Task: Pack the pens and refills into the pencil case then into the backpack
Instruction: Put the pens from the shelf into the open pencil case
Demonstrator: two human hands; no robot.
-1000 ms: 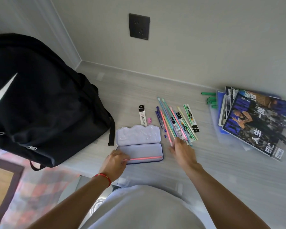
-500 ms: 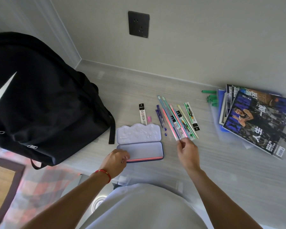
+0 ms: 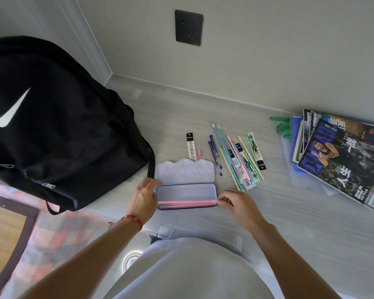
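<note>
**Second pink pen goes into the open case**

The pencil case (image 3: 186, 196) lies open on the pale floor directly in front of the person, its scalloped lid (image 3: 185, 171) folded back flat toward the wall. Two pink pens (image 3: 186, 203) lie lengthwise along the near wall of the tray, side by side, which leaves the far part of the tray free for what is to come.

The right hand (image 3: 239, 209) is at the tray's right end, thumb and forefinger curled in a narrow pinch on the tip of one pink pen, apparently lining it up against the tray's end wall. The left hand (image 3: 144, 196) rests against the case's left end, fingers loosely spread and touching the rim near the hinge; this looks like bracing, so the light tin does not slide while the pen is pushed in.

Just beyond the case to the right, the remaining pens and refills (image 3: 238, 158) lie fanned out within easy reach of the right hand. A lone refill packet (image 3: 190, 147) and a small pink sharpener (image 3: 199, 153) sit behind the lid.

The black backpack (image 3: 58, 126) stands to the left, near the case; I cannot see an open compartment. A stack of magazines (image 3: 341, 158) lies well apart on the right.

Most of the packing looks yet to be done.
</note>
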